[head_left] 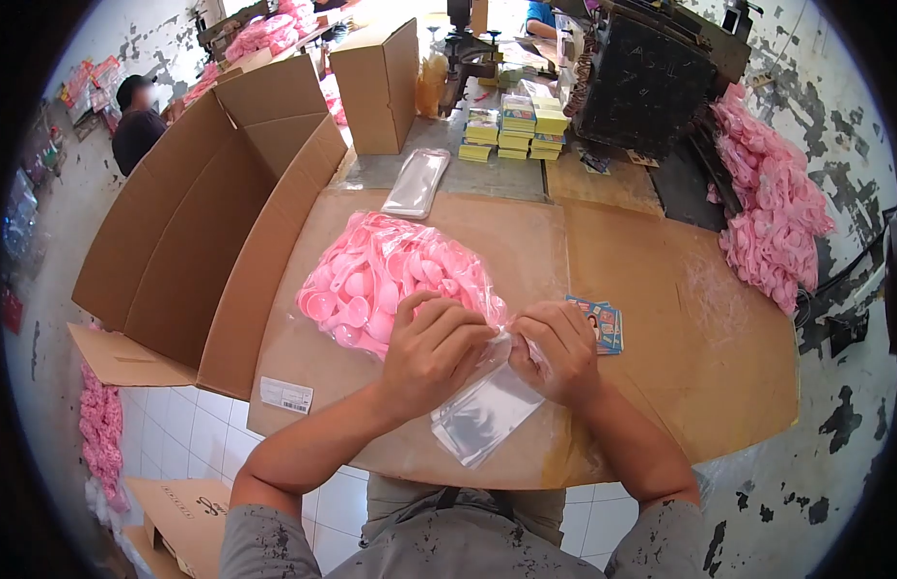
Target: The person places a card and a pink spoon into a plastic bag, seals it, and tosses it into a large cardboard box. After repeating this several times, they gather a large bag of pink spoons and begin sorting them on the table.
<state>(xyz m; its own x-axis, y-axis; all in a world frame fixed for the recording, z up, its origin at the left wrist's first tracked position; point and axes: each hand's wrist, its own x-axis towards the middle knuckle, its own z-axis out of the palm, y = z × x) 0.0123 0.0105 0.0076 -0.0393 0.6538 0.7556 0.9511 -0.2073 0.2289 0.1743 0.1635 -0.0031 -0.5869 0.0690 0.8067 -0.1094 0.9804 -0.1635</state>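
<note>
Both the left hand (431, 349) and right hand (558, 349) pinch the neck of the plastic bag (395, 280) of pink spoons, which lies on the cardboard sheet (699, 367), its long axis running away leftward from the hands.

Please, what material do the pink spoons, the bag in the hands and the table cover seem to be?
Pink spoons: probably moulded plastic, glossy, with highlights. Bag, held by left hand and right hand: thin clear plastic film, see-through and crinkled. Table cover: brown cardboard, matte, seemingly under clear film.
</note>
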